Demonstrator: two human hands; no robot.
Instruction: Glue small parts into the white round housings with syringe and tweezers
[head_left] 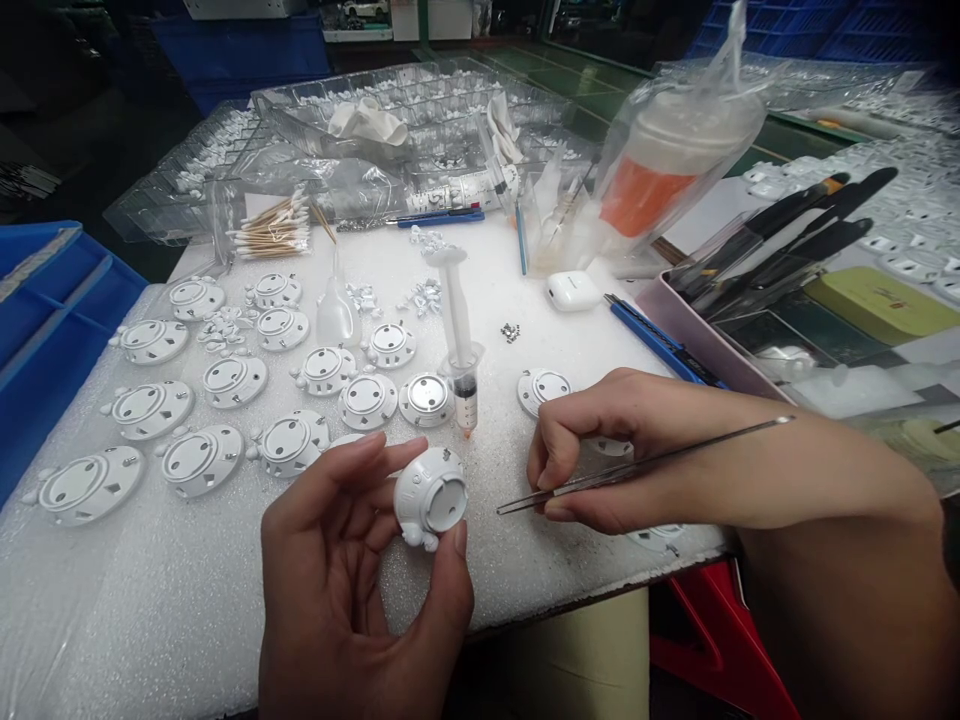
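Note:
My left hand is closed on a small white round plastic part, pinched between thumb and fingers with its flat disc face tilted toward the right. In my right hand are metal tweezers, held near their tips, which point left toward the part without touching it. Behind the held part a syringe with dark contents stands tip down on the white foam sheet. Several similar white round parts lie in loose rows to the left. Another white round part sits just behind my right hand.
Tiny metallic pieces lie in a small pile on the foam. Farther back are cotton swabs, a white earphone case, a bagged cup and clear trays. A blue cutter and a tool box stand right; a blue crate left.

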